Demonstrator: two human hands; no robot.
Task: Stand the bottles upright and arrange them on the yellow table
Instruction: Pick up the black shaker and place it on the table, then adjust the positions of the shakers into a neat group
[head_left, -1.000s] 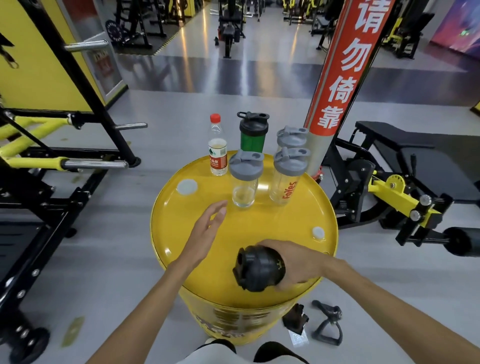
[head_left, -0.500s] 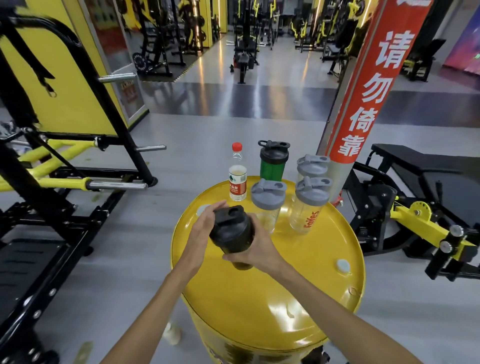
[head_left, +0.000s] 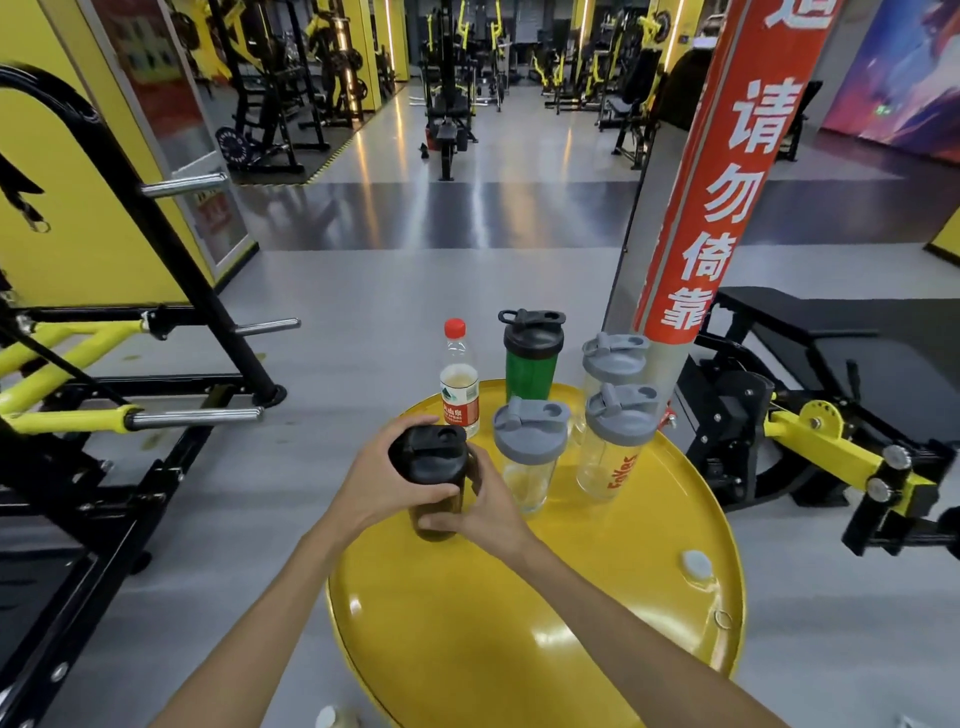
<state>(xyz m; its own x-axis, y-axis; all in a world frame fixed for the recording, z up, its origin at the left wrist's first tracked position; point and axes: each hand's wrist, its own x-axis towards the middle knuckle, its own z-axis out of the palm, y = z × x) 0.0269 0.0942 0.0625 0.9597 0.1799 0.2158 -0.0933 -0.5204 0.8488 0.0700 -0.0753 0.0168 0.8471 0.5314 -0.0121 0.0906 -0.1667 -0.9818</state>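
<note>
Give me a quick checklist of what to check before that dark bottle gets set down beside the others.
1. Hold on the black-lidded bottle: left hand and right hand both wrap it. Ok.
2. Bottle upright: lid on top, only slightly tilted. Ok.
3. Lid closed: cannot tell.
4. Free spot on the yellow table: bare surface in front of the red-capped water bottle, left of the near grey-lidded shaker. Ok.
5. Others standing: green shaker and the two right grey-lidded shakers upright. Ok.
6. Base touching the table: cannot tell.
</note>
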